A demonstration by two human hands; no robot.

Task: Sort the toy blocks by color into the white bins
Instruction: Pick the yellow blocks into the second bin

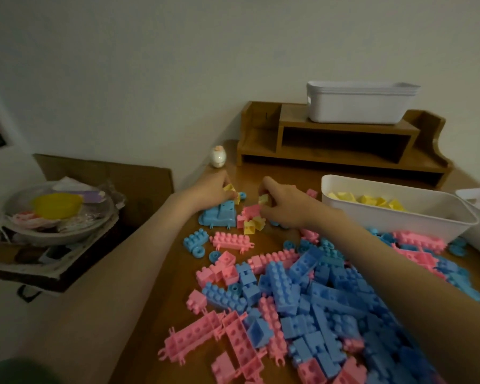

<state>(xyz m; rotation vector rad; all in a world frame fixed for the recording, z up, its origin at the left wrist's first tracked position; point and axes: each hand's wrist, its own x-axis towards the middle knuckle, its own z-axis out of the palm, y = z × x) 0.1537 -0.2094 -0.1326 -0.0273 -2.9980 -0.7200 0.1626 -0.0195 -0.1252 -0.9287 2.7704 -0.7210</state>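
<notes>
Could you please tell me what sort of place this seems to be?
Most likely a room in a home: a wooden desk against a plain wall, a small desktop shelf carrying stacked white bins, an egg-shaped figurine, and a cardboard box of household clutter beside the desk.

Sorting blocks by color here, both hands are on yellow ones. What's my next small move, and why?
Probably lift the yellow block in your right hand into the near white bin: it already holds yellow blocks, and that hand is closer to it.
</notes>
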